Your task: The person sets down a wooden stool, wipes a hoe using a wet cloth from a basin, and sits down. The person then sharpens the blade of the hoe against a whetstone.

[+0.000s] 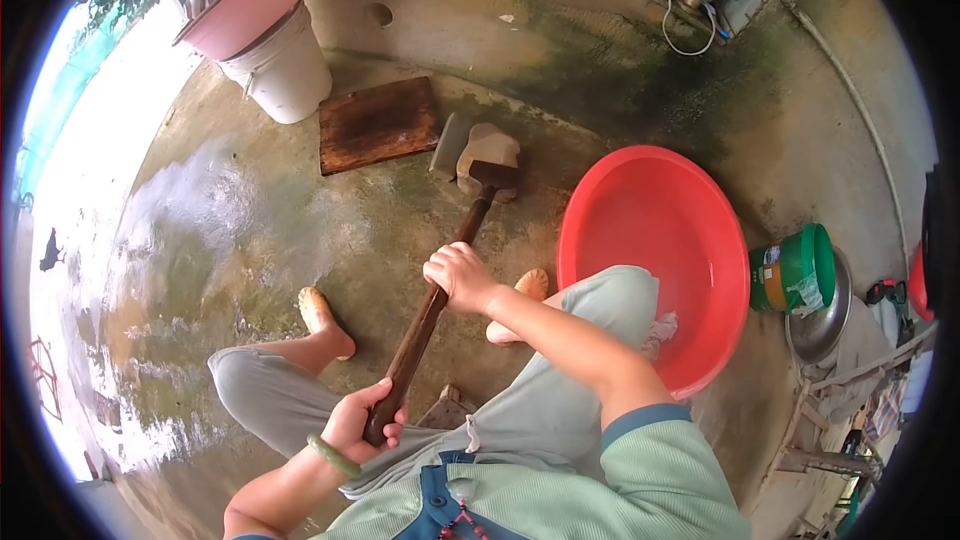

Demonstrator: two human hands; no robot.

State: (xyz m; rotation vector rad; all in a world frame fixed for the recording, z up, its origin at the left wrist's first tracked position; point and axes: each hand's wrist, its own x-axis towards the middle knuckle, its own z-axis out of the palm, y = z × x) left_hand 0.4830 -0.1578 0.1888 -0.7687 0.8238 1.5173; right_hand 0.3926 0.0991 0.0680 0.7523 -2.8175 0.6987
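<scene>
A long dark wooden handle (pixel 418 340) runs diagonally between my knees, with a dark flat tool head (pixel 494 176) at its far end. That head rests against a tan stone block (pixel 488 145). My left hand (pixel 368 422) is wrapped round the near end of the handle; a green bangle (pixel 333 456) circles that wrist. Farther up the shaft, my right hand (pixel 460 277) grips it near the middle, its fingers closed over the wood. A grey block (pixel 449 147) lies just left of the stone.
A large red basin (pixel 650 260) stands on the right, beside a green bucket (pixel 793 270) and a metal bowl (pixel 822 325). A wooden board (pixel 378 124) lies beyond my feet, near a white bucket (pixel 280 70) with a pink basin (pixel 250 5) on top.
</scene>
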